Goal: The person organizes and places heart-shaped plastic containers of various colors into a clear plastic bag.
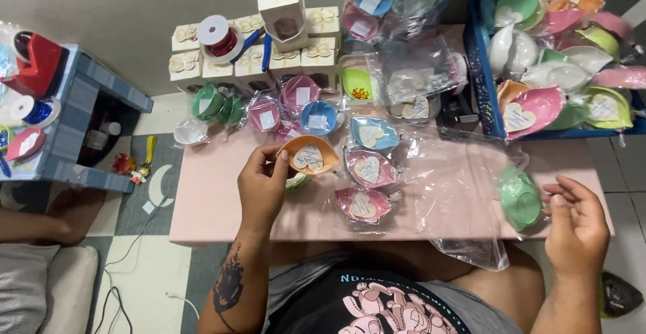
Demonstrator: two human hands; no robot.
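**Bagging the orange leaf dish**

We hold an orange leaf-shaped dish (308,155) with a heart-shaped card inside, pinched by its rim in our left hand (264,184), just above the pink surface (208,199). Our right hand (575,229) is half curled and holds nothing firmly; its fingertips touch the edge of a clear plastic bag (464,192) with a green dish (519,198) in it.

To do this step well, as we judge it, we should keep the orange dish level so the card stays seated, and keep our grip on the rim, away from the card.

Just beside the orange dish lie wrapped dishes: a blue one (372,132) and two dark pink ones (369,168). Further back stand white gift boxes (282,11) and a blue tray (481,71) piled with more dishes; we should keep clear of these.
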